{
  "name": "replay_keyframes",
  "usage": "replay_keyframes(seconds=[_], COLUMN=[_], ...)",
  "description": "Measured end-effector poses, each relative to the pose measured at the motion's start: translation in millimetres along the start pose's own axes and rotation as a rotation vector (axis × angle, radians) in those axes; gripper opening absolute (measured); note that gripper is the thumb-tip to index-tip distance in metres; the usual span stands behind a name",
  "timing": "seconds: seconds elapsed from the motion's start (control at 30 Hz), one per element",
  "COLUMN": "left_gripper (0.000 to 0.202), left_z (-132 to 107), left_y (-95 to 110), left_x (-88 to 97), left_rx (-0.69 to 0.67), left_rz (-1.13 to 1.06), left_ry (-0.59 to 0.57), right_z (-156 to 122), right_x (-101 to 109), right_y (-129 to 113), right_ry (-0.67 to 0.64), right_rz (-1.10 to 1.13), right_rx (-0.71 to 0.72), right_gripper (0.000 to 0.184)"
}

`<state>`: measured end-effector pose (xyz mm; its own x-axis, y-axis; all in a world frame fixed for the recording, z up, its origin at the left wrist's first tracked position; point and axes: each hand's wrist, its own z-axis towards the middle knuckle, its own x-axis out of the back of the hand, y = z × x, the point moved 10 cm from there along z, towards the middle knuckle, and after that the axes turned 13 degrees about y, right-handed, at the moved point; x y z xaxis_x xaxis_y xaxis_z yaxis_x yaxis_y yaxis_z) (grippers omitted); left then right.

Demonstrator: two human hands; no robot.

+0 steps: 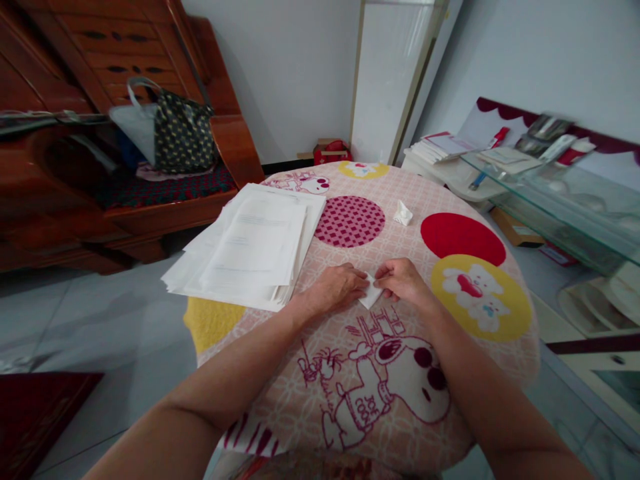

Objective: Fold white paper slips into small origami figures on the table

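A small folded piece of white paper (369, 297) lies on the patterned tablecloth (315, 340), between my two hands. My left hand (341, 287) presses on its left side, fingers together and partly curled. On the opposite edge, my right hand (399, 278) pinches the paper between thumb and fingers. Farther back stands a small folded white paper shape (403, 213), apart from both hands. To the left of my left hand rests a stack of white paper sheets (250, 247), some with faint print.
A glass shelf unit (565, 207) with papers and metal containers stands at the right. On the left is a wooden bench (185, 207) holding a dark patterned bag (183, 133). A red box (331, 152) sits by the wall behind the table.
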<state>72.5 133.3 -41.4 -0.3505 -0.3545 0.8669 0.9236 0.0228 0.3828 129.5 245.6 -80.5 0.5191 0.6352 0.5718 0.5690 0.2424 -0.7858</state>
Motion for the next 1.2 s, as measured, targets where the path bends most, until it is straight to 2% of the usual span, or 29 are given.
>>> replay_keyframes(seconds=[0.1, 0.3, 0.53, 0.7, 1.0, 1.07, 1.2], left_gripper=[0.018, 0.024, 0.024, 0.026, 0.024, 0.023, 0.022], left_z=[-2, -3, -2, -3, -2, -1, 0], left_y=[-3, -13, -12, -12, -13, -12, -12], left_x=[-2.7, -8.6, -6.2, -6.8, -11.2, -9.4, -6.6], left_rx=[-0.035, -0.063, -0.077, -0.078, -0.104, -0.091, -0.057], left_rz=[-0.035, -0.107, -0.124, -0.102, -0.103, -0.121, -0.137], left_ry=[0.0, 0.029, 0.039, 0.025, 0.017, 0.033, 0.045], right_z=[-1, -2, 1, 3, 3, 2, -7], right_x=[0, 0, 9, 8, 7, 7, 7], right_y=[-1, -3, 1, 3, 1, -2, -24], right_ry=[-0.06, -0.087, -0.031, -0.053, -0.007, -0.018, -0.002], right_rz=[0.015, 0.004, 0.047, 0.04, -0.049, -0.112, -0.334], right_rx=[-0.02, -0.009, -0.043, -0.035, 0.008, 0.062, 0.315], right_gripper=[0.017, 0.018, 0.017, 0.016, 0.017, 0.015, 0.026])
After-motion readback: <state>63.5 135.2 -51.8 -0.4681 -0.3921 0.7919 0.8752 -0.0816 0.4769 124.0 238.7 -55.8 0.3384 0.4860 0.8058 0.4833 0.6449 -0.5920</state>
